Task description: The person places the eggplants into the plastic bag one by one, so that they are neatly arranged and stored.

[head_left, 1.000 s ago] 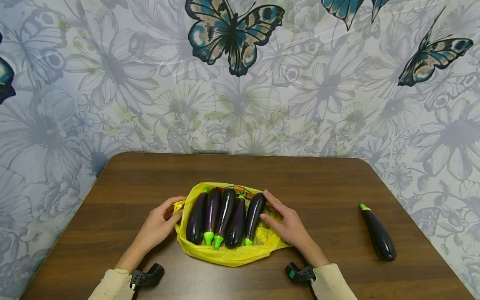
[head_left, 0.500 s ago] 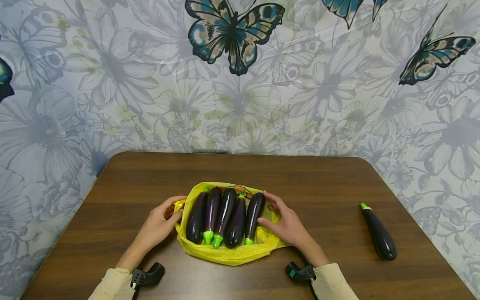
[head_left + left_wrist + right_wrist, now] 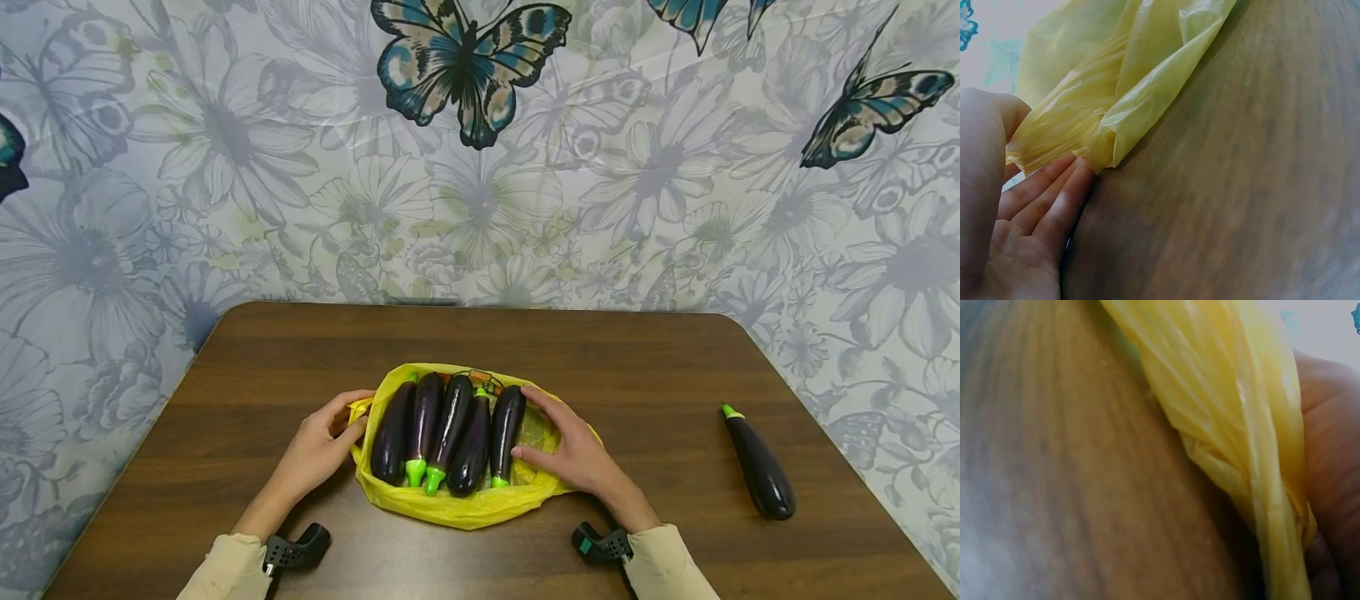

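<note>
A yellow plastic bag (image 3: 480, 507) lies spread out on the table, its mouth facing up. Several dark purple eggplants (image 3: 450, 425) with bright green stems rest side by side in it. My left hand (image 3: 322, 439) pinches the bag's gathered left end; the left wrist view has thumb and fingers at the crumpled plastic (image 3: 1079, 119). Over the bag's right part, my right hand (image 3: 573, 446) has thumb and fingers spread, with fingertips right at the rightmost eggplant (image 3: 507, 433). In the right wrist view, the yellow plastic (image 3: 1229, 394) hides most of that hand.
A single eggplant (image 3: 759, 467) lies apart on the right side of the brown wooden table (image 3: 300, 350). Something orange (image 3: 480, 377) with thin dark lines shows at the bag's far edge. Behind the table stands a wall (image 3: 480, 208) patterned with flowers and butterflies.
My right hand and the rightmost eggplant have shifted slightly left, toward the other eggplants. More of the bag's right edge shows beyond the hand. The left hand keeps its place.
</note>
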Available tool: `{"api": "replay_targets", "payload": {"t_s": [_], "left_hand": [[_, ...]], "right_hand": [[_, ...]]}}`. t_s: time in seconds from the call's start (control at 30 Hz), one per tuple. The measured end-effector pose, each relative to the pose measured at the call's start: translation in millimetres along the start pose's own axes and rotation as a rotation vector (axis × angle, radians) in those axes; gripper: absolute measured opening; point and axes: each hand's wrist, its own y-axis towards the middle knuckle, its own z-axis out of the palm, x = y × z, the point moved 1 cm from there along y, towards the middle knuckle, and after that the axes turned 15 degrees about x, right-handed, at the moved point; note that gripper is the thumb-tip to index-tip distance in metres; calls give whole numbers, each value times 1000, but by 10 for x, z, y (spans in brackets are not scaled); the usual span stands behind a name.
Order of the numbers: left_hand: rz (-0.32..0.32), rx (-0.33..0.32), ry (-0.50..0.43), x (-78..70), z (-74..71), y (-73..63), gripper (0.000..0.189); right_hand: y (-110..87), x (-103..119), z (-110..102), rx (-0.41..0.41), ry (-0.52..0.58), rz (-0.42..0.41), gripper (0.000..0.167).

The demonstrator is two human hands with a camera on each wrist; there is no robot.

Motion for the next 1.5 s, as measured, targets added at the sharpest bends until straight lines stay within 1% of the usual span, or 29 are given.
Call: {"api": "replay_targets", "payload": {"t_s": [0.27, 0.43, 0.6, 0.8, 0.97, 1.17, 1.3, 1.4, 1.5], "left_hand": [[12, -4, 16, -5, -4, 9, 41], [12, -6, 20, -5, -6, 6, 41], [15, -6, 19, -1, 0, -2, 41], [16, -9, 17, -3, 2, 0, 41], [5, -9, 15, -5, 1, -5, 40], [7, -8, 14, -11, 1, -9, 40], [5, -10, 18, -11, -1, -15, 40], [-1, -10, 18, -13, -1, -16, 40], [-7, -9, 12, -21, 0, -14, 41]], "right_hand": [[1, 7, -18, 30, -53, -5, 84], [-4, 13, -14, 32, -38, 3, 84], [-22, 16, -3, 10, -19, 16, 82], [-42, 30, -1, -41, 1, 3, 78], [-46, 20, 8, -96, -6, -45, 69], [-62, 1, 4, -194, -24, -116, 53], [-79, -1, -5, -263, -14, -154, 43], [-90, 2, -14, -308, -9, -171, 38], [-100, -1, -23, -347, -11, -185, 37]]}}
